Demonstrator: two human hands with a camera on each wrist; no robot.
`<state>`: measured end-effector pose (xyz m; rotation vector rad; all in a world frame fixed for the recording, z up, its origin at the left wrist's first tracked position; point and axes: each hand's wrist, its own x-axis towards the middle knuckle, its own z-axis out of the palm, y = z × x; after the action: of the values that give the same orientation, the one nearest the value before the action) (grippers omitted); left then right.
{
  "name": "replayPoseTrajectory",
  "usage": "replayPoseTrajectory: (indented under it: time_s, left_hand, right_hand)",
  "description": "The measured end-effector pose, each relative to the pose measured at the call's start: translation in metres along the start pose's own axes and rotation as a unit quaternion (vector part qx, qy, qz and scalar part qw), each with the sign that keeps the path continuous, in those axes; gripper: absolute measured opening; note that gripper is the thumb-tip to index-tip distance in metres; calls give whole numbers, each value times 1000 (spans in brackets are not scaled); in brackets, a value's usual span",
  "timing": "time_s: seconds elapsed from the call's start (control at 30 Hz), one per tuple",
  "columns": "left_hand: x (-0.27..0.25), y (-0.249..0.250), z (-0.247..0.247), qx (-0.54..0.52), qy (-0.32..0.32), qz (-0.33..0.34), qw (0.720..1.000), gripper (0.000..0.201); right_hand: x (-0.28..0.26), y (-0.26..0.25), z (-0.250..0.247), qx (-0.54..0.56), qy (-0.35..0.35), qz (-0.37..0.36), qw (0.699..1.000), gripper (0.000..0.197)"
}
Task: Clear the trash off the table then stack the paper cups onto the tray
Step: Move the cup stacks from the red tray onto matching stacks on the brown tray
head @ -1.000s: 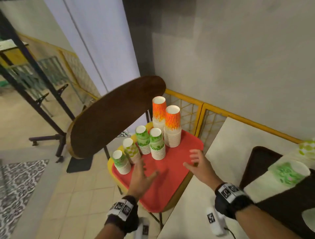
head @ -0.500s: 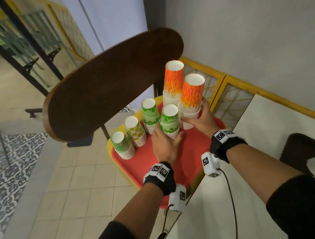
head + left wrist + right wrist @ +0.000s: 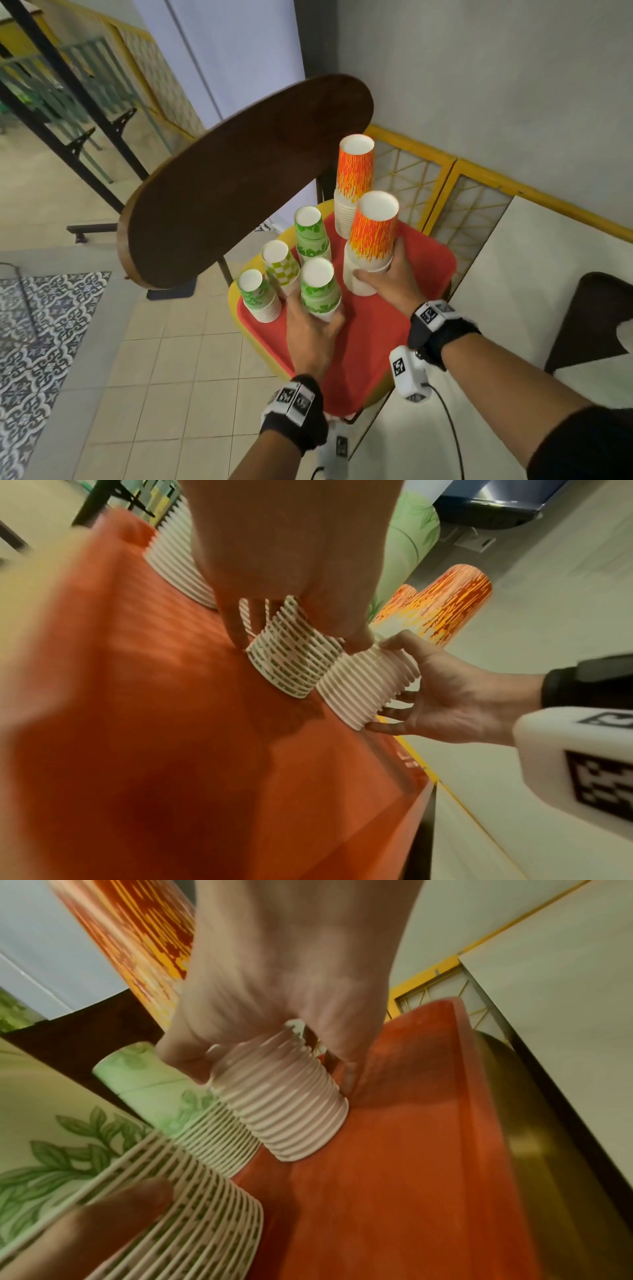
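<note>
Both hands are working the stacks on the flat red plastic tray (image 3: 383, 342), which is sitting low centre in the head view. The left hand (image 3: 313, 337) is wrapping its grip around the base of the nearest stack of green leaf-print paper cups (image 3: 320, 289); the left wrist view shows the fingers (image 3: 236, 626) curled on the ribbed rims at the bottom. The right hand (image 3: 390, 284) is clasping the shorter stack of orange flame-print paper cups (image 3: 373, 240) down low, thumb and fingers hugging the white rim section, just right of centre in the frame.

Handling-wise, I'm guessing these are super light and top-heavy. Thin paper dents if you squeeze mid-wall, so taking hold at the dense rolled-rim band near the bottom looks smartest, since that part's stiffest. The tall orange flame-print stack (image 3: 352, 178) behind looks the tippiest, and the two stacks being held are almost touching each other, so sliding beats lifting.

Three more green-patterned stacks are standing left of the hands, near the tray's edge, beside a tilted dark brown wooden tabletop (image 3: 239, 185) filling the upper left.
</note>
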<state>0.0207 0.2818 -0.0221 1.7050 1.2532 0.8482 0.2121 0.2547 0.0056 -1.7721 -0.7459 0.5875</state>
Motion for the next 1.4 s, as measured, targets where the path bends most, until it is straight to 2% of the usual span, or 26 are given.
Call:
replayPoseTrajectory:
  time_s: [0.17, 0.27, 0.4, 0.5, 0.67, 0.73, 0.83, 0.93, 1.07, 1.13, 1.23, 1.3, 1.33, 1.4]
  left_hand:
    - [-16, -17, -32, -26, -3, 4, 1000, 82]
    - [-14, -21, -36, -11, -28, 3, 1000, 84]
    - [-13, -25, -35, -18, -45, -17, 999, 71]
    - [-12, -34, -38, -27, -65, -11, 997, 63]
    - [-9, -20, -48, -7, -95, -15, 995, 76]
    - [-10, -5, -50, -28, -121, -29, 992, 92]
    - [-11, 14, -45, -65, -140, 8, 988, 98]
    - [-23, 42, -21, -51, -165, 31, 985, 89]
    - [-67, 134, 14, -74, -243, 106, 961, 85]
    - [-93, 175, 32, -83, -280, 158, 943, 74]
    - [-132, 222, 60, -110, -300, 227, 920, 51]
    - [-162, 250, 75, -129, -324, 264, 899, 44]
    - [-177, 262, 84, -139, -341, 272, 889, 44]
    - [-204, 280, 103, -141, -371, 291, 870, 46]
  right_hand:
    - [-35, 6, 28, 5, 4, -10, 1000, 98]
    - [-35, 7, 34, 7, -9, 19, 1000, 98]
    - [-35, 7, 31, 8, -28, 45, 999, 82]
    - [-39, -4, 30, 4, -28, 56, 998, 81]
    - [-57, -32, 6, 31, -21, 77, 996, 78]
    - [-71, -44, -11, 40, -30, 72, 996, 82]
    - [-92, -59, -50, 36, -36, 58, 997, 91]
    - [-129, -63, -103, 42, -36, 47, 997, 89]
    - [-202, -59, -177, 65, 2, 64, 996, 91]
    - [-246, -58, -211, 84, 21, 81, 993, 87]
    - [-305, -46, -253, 103, 52, 101, 988, 82]
    - [-340, -30, -278, 115, 92, 121, 982, 81]
    - [-355, -22, -289, 120, 115, 132, 977, 83]
    - [-380, -8, -310, 128, 154, 157, 967, 101]
